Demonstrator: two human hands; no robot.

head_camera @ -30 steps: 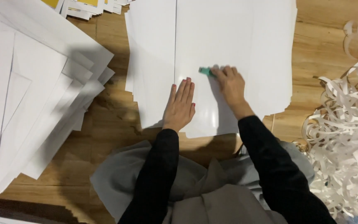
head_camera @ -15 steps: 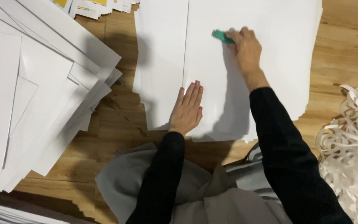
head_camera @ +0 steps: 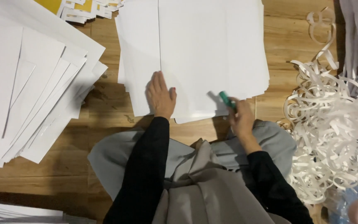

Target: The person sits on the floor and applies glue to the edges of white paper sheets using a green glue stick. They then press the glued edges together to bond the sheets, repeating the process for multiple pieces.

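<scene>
The left hand (head_camera: 161,96) lies flat, palm down, fingers extended and close together, on the near left portion of a stack of white sheets (head_camera: 204,49). Its grip is open; it holds nothing and only presses on the top sheet. The sheets are smooth, matte, rectangular and loosely squared, their edges stepped at the right and near sides. A straight seam or sheet edge runs away from the person just beside the left fingertips.

The right hand (head_camera: 240,120) is at the near edge of the stack, its grip closed around a small green tool (head_camera: 227,99). The tool is slim and hard-looking; its tip projects past the fingers and lies over the near right corner of the sheets. What kind of tool it is cannot be told.

The stack rests on a wooden floor (head_camera: 104,103) with visible grain. A fanned pile of large white sheets (head_camera: 30,83) lies to the left, well apart from the hands. To the right sits a loose heap of curled white paper strips (head_camera: 332,137), thin and ribbon-like. Both arms wear black sleeves; grey cloth covers the lap.
</scene>
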